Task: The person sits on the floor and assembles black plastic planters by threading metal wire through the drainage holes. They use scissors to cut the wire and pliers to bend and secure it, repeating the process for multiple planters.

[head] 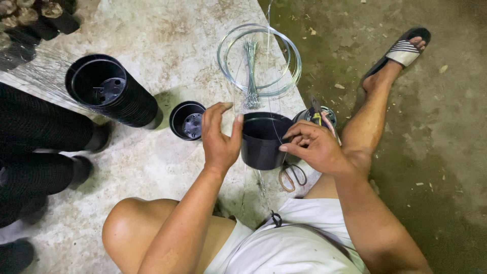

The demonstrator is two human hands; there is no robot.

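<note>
While the person sits on the floor, both hands meet at one pot.
Left hand (219,139): fingers curled on the rim of the small black plastic pot (261,142).
Right hand (312,147): fingers pinching thin wire at the pot's other side.
Nearby: silver wire coil (259,58), empty black pot (187,120), orange-handled scissors (292,176), stacked black pots (112,91) on the concrete slab (167,40).

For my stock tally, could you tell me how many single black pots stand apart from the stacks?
2: one black pot held between the left hand and right hand, one small pot standing on the floor beside the lying stack. Others may be hidden.
</note>
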